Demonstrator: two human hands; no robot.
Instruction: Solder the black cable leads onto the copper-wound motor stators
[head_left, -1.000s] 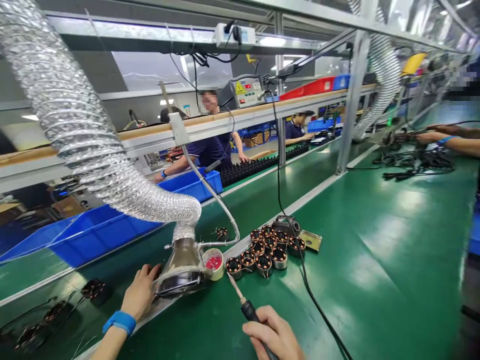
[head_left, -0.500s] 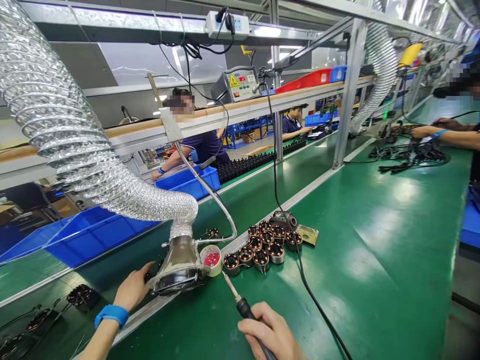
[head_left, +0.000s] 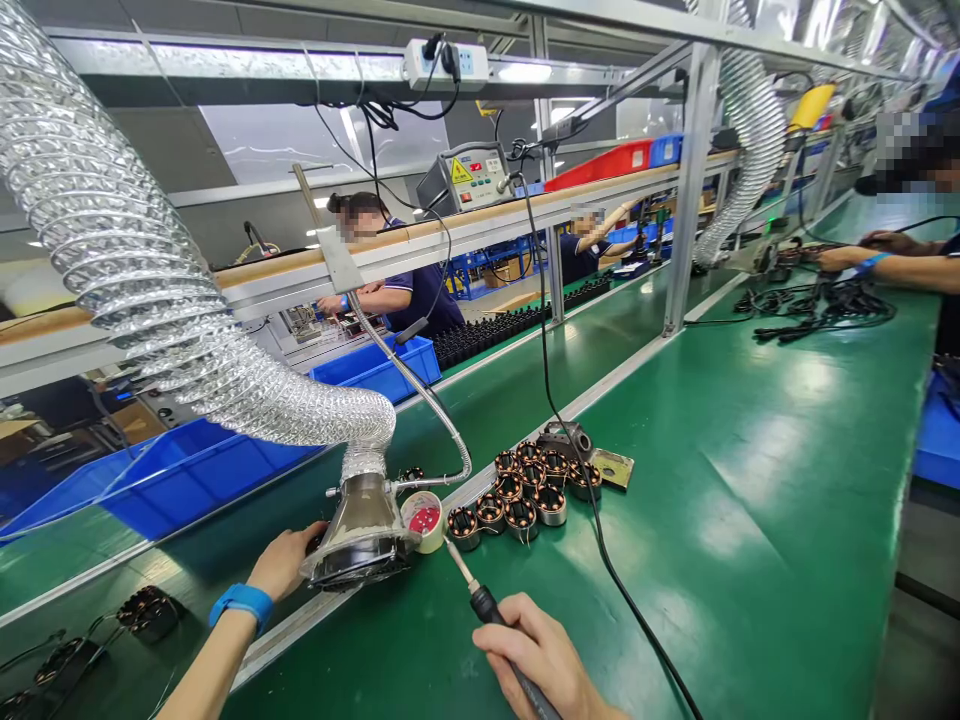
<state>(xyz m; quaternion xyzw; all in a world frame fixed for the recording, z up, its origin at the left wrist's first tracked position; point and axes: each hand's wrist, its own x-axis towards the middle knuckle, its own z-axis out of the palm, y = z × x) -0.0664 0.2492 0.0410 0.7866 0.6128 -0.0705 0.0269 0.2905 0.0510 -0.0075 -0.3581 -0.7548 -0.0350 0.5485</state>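
My right hand [head_left: 534, 655] is closed round the dark handle of a soldering iron [head_left: 491, 612], its tip pointing up and left beside a roll of tape [head_left: 424, 520] with something red inside. My left hand [head_left: 285, 562], with a blue band at the wrist, reaches behind the fume hood [head_left: 361, 535]; its fingertips are hidden there, and what they hold, if anything, does not show. Right of the tape stand several copper-wound motor stators [head_left: 520, 515] in a cluster. Another stator [head_left: 411, 478] is partly visible behind the hood.
A silver duct [head_left: 225, 350] comes down to the hood from the upper left. A black cable [head_left: 611, 560] crosses the green bench [head_left: 750, 520]. More wired stators [head_left: 150, 612] lie at the left. Blue bins [head_left: 202, 475] and co-workers are beyond.
My left hand has moved right and further behind the hood. The right hand with the iron has barely moved. A co-worker across the bench has raised a hand.
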